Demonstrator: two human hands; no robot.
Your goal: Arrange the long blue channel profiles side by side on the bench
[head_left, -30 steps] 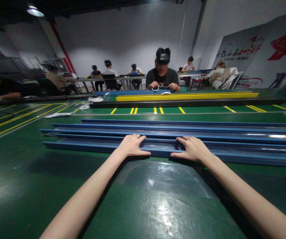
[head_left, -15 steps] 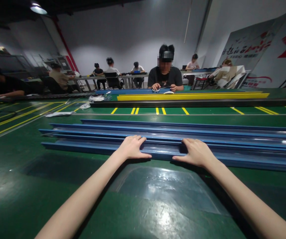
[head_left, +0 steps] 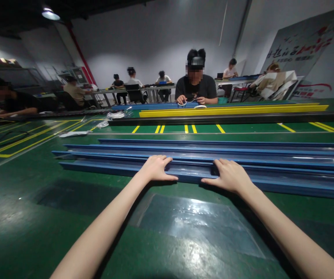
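Note:
My left hand (head_left: 157, 168) grips the nearest blue channel-shaped profile (head_left: 190, 177), thumb along its near side and fingers reaching over its far wall. To the right, my right hand (head_left: 232, 175) holds the same profile in a similar way, its thumb pointing inward. A short stretch of the trough shows between the two hands. Just behind lies another blue profile (head_left: 184, 155), close against the held one. A third blue profile (head_left: 155, 143) runs parallel farther back. The profiles' right ends lie outside the view.
A clear plastic sheet (head_left: 190, 221) lies on the green table (head_left: 161, 255) nearest me. Beyond the blue profiles are a black strip (head_left: 213, 118), a yellow strip (head_left: 228, 111) and plastic bags (head_left: 120, 114). A co-worker (head_left: 196, 83) sits opposite, handling a white cord.
The view has shifted slightly. Both hands keep their grip, and the nearest blue profile has moved a little away from me, towards the one behind it.

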